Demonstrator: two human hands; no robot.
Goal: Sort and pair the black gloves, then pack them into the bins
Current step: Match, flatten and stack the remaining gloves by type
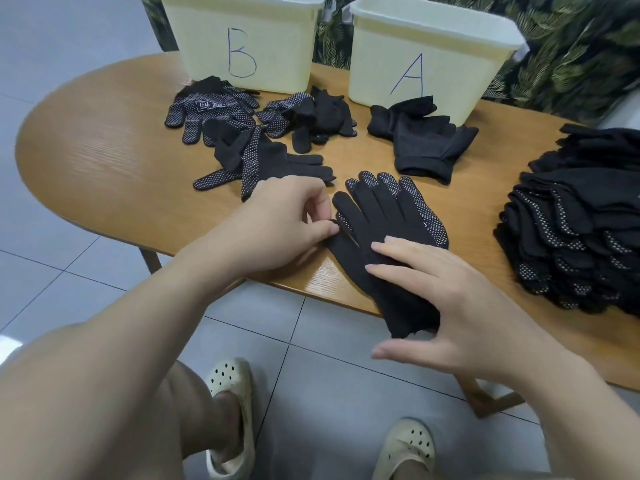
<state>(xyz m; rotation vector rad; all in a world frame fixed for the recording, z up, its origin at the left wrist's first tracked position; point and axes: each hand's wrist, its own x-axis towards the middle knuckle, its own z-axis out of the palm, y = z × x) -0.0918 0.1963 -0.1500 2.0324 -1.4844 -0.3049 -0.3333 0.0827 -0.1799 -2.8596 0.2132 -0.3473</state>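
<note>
A stacked pair of black dotted gloves lies flat at the table's front edge, fingers pointing away. My left hand pinches the thumb of these gloves at their left side. My right hand rests with straight fingers on their cuff end, which overhangs the edge. Two pale yellow bins stand at the back: bin B on the left and bin A on the right. Loose dotted gloves lie in front of bin B, and plain black gloves lie in front of bin A.
A tall pile of black gloves fills the right end of the oval wooden table. Grey tiled floor and my two feet in pale clogs show below the table edge. Leaf-patterned wall stands behind the bins.
</note>
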